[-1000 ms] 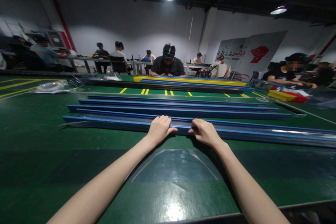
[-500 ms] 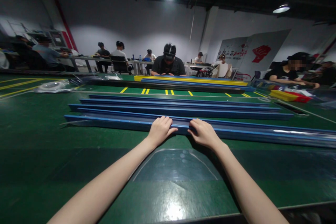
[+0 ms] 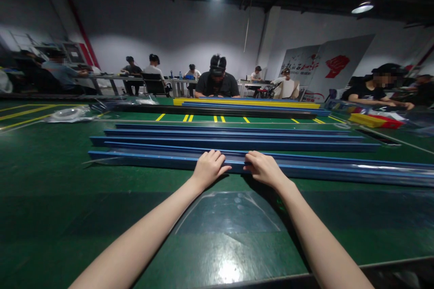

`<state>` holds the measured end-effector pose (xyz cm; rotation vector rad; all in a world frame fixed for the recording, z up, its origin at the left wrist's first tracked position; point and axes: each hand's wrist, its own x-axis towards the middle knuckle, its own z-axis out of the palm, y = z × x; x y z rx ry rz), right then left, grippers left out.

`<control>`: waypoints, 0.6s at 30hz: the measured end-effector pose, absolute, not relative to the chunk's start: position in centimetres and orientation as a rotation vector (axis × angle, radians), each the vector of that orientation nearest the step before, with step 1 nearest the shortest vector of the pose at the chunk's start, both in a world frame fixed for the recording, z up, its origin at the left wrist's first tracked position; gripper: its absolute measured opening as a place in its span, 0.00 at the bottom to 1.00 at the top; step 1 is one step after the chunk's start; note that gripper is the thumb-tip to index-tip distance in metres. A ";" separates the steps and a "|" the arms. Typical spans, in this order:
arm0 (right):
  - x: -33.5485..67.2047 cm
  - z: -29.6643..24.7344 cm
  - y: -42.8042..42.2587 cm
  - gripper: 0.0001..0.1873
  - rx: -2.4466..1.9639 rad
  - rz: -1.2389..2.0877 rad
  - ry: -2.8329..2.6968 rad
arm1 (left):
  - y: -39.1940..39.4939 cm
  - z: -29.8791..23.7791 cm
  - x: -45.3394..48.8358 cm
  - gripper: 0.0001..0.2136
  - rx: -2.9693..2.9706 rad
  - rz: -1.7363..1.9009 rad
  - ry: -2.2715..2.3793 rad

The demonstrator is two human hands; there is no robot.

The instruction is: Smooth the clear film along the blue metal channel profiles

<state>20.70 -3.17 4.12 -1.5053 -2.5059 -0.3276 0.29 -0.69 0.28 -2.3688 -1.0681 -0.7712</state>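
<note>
A long blue channel-shaped rail [image 3: 325, 172] lies across the green table in front of me, its right end running out of view. Near its middle, my left hand [image 3: 209, 167] is closed on the near edge, fingers over the top and thumb along the front side. To the right of it, with a short gap between, my right hand [image 3: 260, 167] grips the same rail with curled fingers. A thin clear strip of film [image 3: 101, 160] sticks out at the rail's left end. Just beyond lie several more blue rails [image 3: 162, 142], parallel to this one.
Clear film [image 3: 230, 214] lies on the table [image 3: 152, 257] beneath my forearms. Farther back are a black rail [image 3: 217, 111], a yellow rail [image 3: 285, 105] and a coil in plastic [image 3: 69, 114]. A yellow tray [image 3: 366, 120] sits at right. Co-workers sit opposite and around.
The gripped rail has slid slightly to the right, its left end shifting most visibly. Both my hands keep their hold and have moved a little right with it.
</note>
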 end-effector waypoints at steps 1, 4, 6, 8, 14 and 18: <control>21.0 4.2 -3.2 0.03 -1.519 -0.316 -2.499 | -0.7 0.3 0.3 0.15 -2.370 -0.772 -1.060; 22.1 4.4 -3.4 0.04 -1.567 -0.291 -2.475 | -0.6 0.2 0.2 0.15 -2.360 -0.767 -1.059; 22.8 4.6 -3.5 0.04 -1.621 -0.284 -2.461 | -0.6 0.1 0.2 0.15 -2.354 -0.760 -1.062; 23.3 4.6 -3.6 0.05 -1.679 -0.282 -2.444 | -0.5 0.0 0.2 0.15 -2.353 -0.751 -1.061; 23.3 4.7 -3.7 0.05 -1.738 -0.328 -2.425 | -0.3 -0.3 0.2 0.17 -2.332 -0.730 -1.103; 22.5 4.4 -3.7 0.10 -1.707 -0.370 -2.472 | -0.3 -0.4 0.3 0.18 -2.330 -0.704 -1.154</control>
